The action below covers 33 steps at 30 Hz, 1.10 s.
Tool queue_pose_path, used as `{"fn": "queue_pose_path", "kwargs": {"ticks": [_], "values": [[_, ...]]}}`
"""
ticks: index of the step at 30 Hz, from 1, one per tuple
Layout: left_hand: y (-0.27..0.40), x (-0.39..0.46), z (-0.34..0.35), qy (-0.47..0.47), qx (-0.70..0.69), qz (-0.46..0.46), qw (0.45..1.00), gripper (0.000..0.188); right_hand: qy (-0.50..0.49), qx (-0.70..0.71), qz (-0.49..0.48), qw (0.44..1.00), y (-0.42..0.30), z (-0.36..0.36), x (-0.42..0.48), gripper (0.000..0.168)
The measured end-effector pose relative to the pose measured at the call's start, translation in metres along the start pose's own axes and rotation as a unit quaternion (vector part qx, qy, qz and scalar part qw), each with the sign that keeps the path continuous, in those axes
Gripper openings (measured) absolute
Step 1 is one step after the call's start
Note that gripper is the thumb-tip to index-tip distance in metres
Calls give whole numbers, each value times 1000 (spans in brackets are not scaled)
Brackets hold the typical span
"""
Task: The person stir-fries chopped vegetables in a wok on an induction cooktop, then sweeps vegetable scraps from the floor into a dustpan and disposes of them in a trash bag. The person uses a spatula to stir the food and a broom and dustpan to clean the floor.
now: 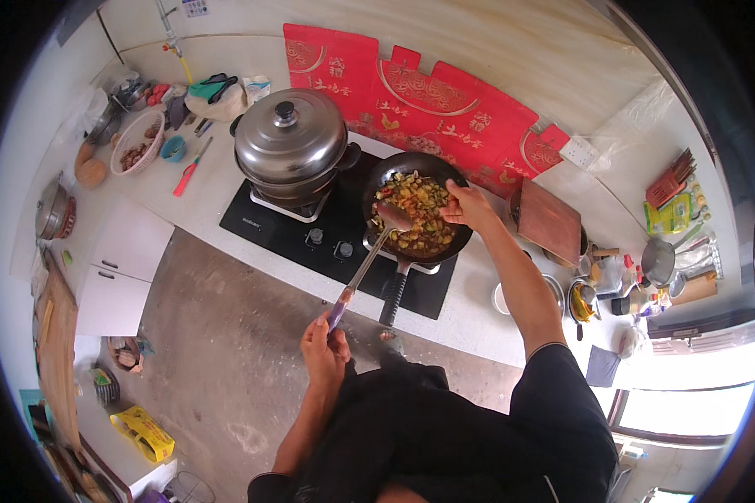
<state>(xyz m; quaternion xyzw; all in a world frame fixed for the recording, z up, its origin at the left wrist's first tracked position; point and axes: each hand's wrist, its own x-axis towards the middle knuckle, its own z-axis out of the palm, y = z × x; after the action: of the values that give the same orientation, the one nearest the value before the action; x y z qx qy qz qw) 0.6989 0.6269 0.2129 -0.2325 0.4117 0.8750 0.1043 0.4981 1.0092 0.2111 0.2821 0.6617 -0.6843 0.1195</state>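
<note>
My left hand grips the purple handle of a long metal ladle. The ladle's bowl is over the food in a dark wok, and I cannot tell whether it touches it. Chopped vegetables, green and yellow with bits of red, lie in brown sauce in the wok. The wok stands on the right burner of a black glass gas stove, its ribbed handle pointing toward me. My right hand is above the wok's right rim with its fingers bent; whether something small is between them is unclear.
A lidded steel pot covers the left burner. Red printed cardboard lines the wall behind. Left on the counter are a red-handled knife, a blue bowl and a pink basket. A wooden board and a white bowl are right.
</note>
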Motion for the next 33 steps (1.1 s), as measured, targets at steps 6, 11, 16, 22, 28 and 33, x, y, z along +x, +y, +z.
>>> {"fn": "queue_pose_path", "kwargs": {"ticks": [6,11,16,22,28,33], "values": [[2,7,7,-32,2,-5,999,28,86,-140,-46,985,24,9,4,23],[7,11,10,-50,6,-9,999,28,173,-302,-59,936,14,19,-2,41],[8,16,19,-45,4,-12,999,27,166,-424,-100,885,31,9,6,44],[0,19,30,-68,1,-19,998,27,169,-306,51,936,25,31,-15,37],[-18,18,55,-86,12,-23,996,23,137,-222,-17,965,56,34,-12,34],[-36,17,73,-94,36,-9,995,24,174,-135,50,974,47,38,-31,37]]}}
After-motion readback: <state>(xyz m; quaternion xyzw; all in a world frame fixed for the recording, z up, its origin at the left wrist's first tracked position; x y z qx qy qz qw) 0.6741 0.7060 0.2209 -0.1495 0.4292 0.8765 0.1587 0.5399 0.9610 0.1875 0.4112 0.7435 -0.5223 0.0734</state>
